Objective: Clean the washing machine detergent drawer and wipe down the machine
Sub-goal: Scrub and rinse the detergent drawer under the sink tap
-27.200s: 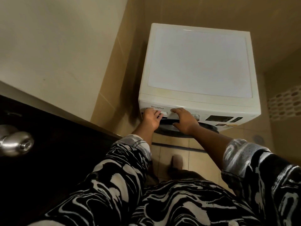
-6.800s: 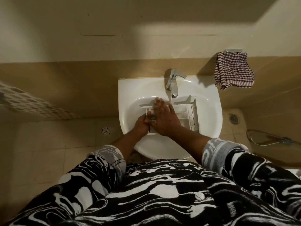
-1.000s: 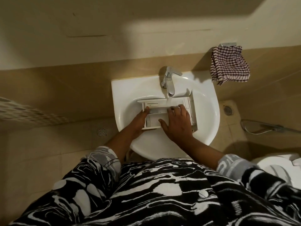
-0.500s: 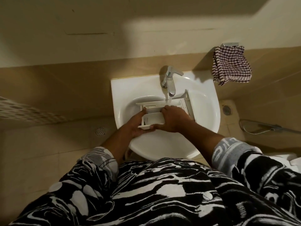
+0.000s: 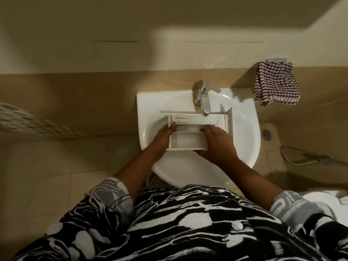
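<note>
The white sink [image 5: 249, 147] is fixed to the tan tiled wall, and the detergent drawer [image 5: 188, 142] sits inside its bowl, lying crosswise just below the chrome tap [image 5: 204, 98]; the drawer is white plastic, split into compartments, its open side facing up and its wider front panel towards the right side of the bowl. The person holds it at both ends; the left hand [image 5: 161, 139] is wrapped around the drawer's left end, fingers curled over the edge there; the right hand [image 5: 218, 144] clasps the near right part, fingers bent over the top and the thumb tucked along the front edge nearest the body. The tap spout points down at the drawer's far compartment; from here I can't tell for sure whether water is running. Up and to the right of the sink a checked cloth [image 5: 276, 83] hangs from a small metal holder [image 5: 276, 59] on the wall; on the floor left of the sink is a round drain [image 5: 119, 150]; on the floor to the right a metal hose [image 5: 305, 157] lies. The person's black-and-white patterned sleeves [image 5: 111, 196] are pushed back from the forearms, just in front of the sink.
</note>
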